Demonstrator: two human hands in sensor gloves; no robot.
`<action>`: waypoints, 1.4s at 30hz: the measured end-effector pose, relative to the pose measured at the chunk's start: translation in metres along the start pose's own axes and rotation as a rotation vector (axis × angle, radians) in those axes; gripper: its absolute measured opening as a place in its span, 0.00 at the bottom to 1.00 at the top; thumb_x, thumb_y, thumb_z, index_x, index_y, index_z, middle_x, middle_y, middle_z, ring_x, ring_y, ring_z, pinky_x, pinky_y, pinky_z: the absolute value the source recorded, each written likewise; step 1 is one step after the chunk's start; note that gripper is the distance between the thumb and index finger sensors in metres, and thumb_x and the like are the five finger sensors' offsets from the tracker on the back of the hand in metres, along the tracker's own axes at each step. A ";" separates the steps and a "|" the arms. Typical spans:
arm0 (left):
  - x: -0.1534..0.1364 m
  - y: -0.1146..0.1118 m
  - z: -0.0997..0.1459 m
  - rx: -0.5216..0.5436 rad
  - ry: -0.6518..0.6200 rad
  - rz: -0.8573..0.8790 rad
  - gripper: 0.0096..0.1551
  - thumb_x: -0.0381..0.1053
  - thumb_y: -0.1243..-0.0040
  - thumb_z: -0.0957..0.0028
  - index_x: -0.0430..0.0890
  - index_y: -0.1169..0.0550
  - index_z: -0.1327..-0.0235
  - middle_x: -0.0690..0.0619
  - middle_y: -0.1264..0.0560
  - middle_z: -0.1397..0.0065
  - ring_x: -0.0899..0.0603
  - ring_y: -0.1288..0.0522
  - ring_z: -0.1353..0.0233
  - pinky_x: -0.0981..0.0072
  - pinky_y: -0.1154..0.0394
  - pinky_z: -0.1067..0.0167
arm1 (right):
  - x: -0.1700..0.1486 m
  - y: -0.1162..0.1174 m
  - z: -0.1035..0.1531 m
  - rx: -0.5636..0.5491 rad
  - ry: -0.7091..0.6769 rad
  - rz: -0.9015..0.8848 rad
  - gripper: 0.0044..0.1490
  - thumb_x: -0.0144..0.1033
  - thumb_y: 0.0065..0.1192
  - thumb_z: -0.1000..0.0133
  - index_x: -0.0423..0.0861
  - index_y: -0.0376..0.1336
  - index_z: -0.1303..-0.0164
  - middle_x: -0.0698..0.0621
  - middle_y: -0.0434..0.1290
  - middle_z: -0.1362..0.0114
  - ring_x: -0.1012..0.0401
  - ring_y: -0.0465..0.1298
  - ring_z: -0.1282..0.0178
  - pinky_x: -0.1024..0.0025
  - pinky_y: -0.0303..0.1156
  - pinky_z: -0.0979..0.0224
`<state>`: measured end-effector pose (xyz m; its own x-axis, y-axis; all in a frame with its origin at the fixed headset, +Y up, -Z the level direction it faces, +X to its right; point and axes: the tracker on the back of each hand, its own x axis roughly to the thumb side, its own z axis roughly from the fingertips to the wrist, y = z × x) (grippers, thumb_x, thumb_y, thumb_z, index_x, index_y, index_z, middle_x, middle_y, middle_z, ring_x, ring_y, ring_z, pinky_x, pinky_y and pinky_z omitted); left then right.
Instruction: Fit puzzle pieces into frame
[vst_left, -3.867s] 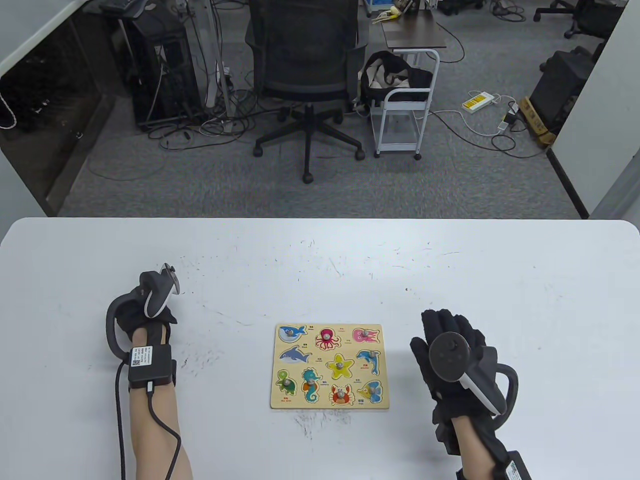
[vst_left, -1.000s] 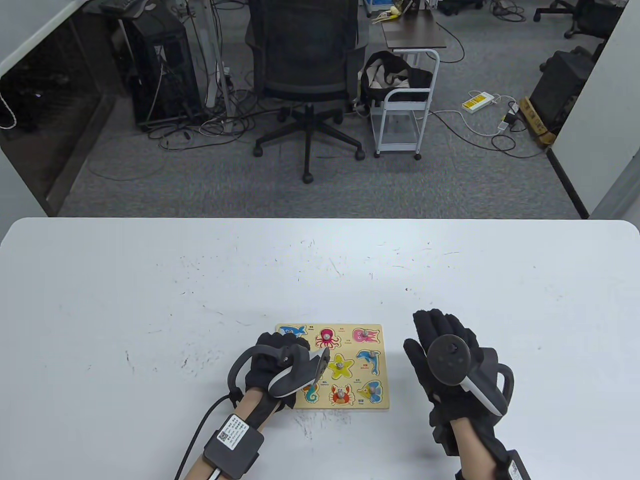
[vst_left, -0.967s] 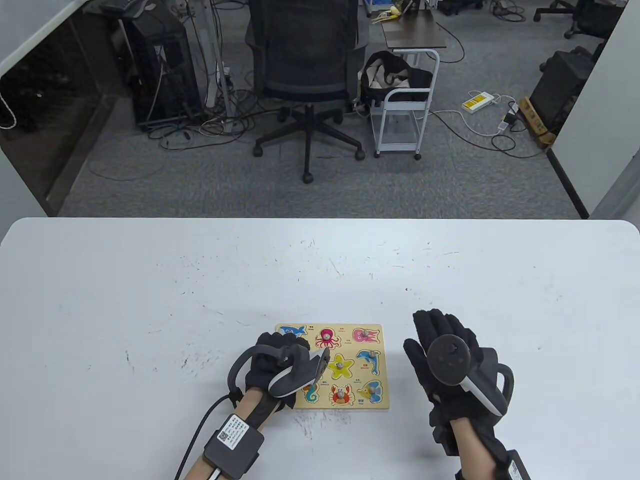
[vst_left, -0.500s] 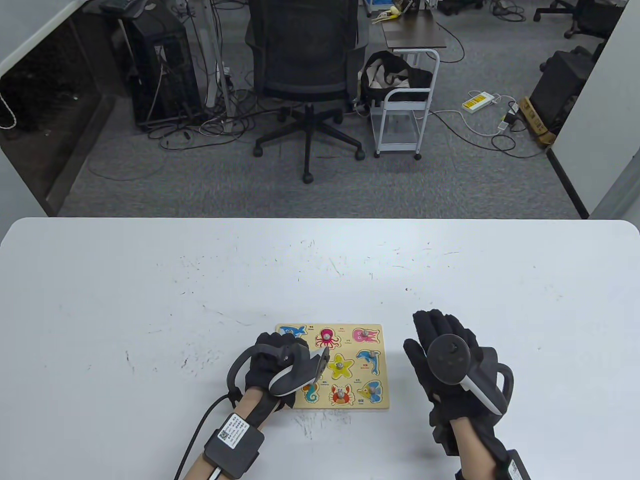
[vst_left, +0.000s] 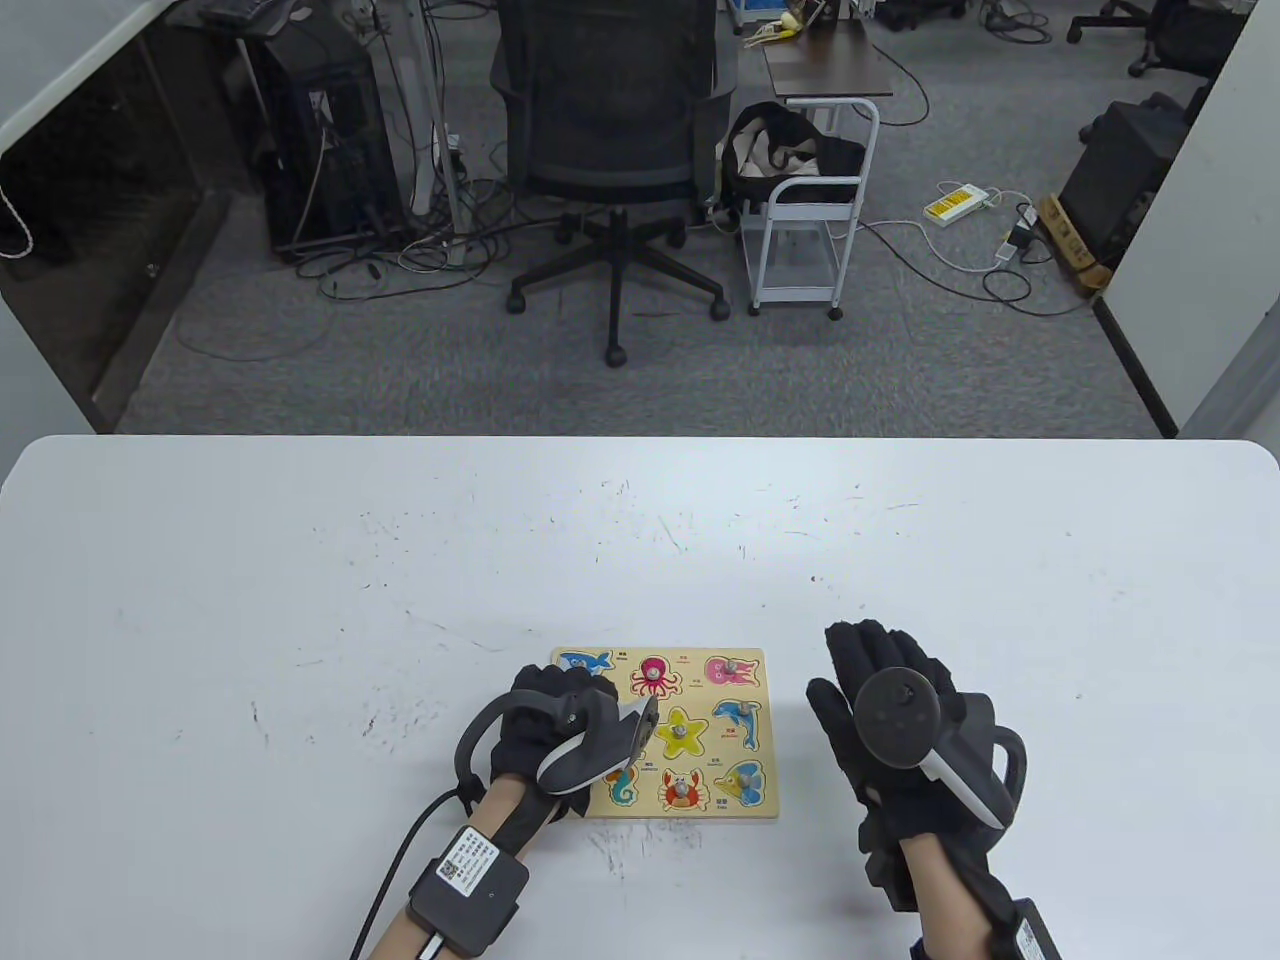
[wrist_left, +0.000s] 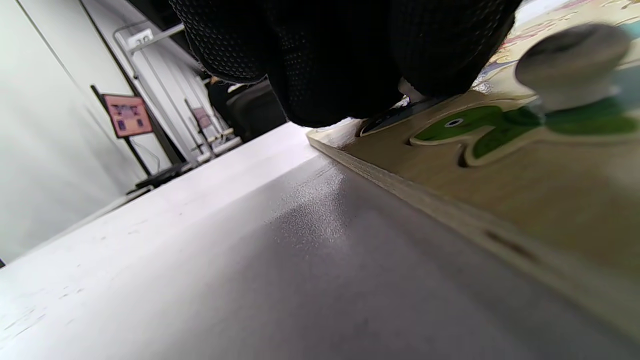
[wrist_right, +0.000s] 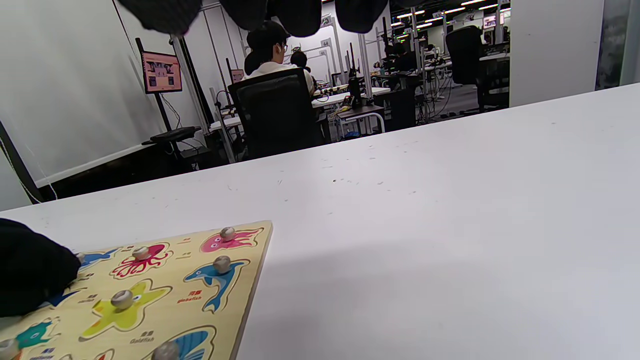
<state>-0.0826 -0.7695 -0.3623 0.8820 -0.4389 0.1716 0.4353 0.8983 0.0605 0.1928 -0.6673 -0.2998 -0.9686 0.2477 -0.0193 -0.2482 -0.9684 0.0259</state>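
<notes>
The puzzle board lies near the front of the white tabletop. The left hand covers its left side, fingers curled on a piece there. Seven animal pieces show. The right hand rests flat beside it, fingers straight.

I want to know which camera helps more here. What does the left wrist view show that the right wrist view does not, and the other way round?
Only the left wrist view shows the left hand low over the board's near corner, beside the green turtle and its knob. Only the right wrist view shows the starfish, dolphin and octopus seated, and people at desks behind. Both show the board on the table.
</notes>
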 end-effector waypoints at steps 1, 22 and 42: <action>0.000 0.000 0.000 0.000 0.000 0.001 0.23 0.61 0.33 0.51 0.70 0.21 0.40 0.67 0.17 0.33 0.55 0.17 0.33 0.57 0.23 0.28 | 0.000 0.000 0.000 0.000 0.000 0.000 0.41 0.58 0.58 0.43 0.56 0.56 0.19 0.50 0.60 0.13 0.44 0.61 0.14 0.41 0.54 0.17; -0.089 0.042 0.043 0.087 0.181 0.337 0.36 0.67 0.40 0.49 0.65 0.32 0.24 0.61 0.25 0.20 0.49 0.24 0.21 0.51 0.28 0.22 | 0.002 0.001 -0.001 0.003 -0.019 0.003 0.41 0.59 0.58 0.43 0.56 0.56 0.19 0.50 0.60 0.13 0.44 0.61 0.14 0.41 0.54 0.17; -0.131 0.037 0.070 0.099 0.225 0.516 0.47 0.70 0.49 0.46 0.59 0.47 0.13 0.50 0.46 0.07 0.36 0.48 0.11 0.38 0.47 0.17 | 0.013 0.011 0.000 -0.032 -0.017 0.081 0.45 0.59 0.57 0.43 0.57 0.48 0.16 0.51 0.50 0.09 0.44 0.50 0.10 0.40 0.47 0.15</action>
<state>-0.1948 -0.6776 -0.3138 0.9973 0.0727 -0.0098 -0.0710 0.9904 0.1182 0.1774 -0.6744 -0.2999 -0.9856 0.1691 -0.0016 -0.1691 -0.9856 -0.0051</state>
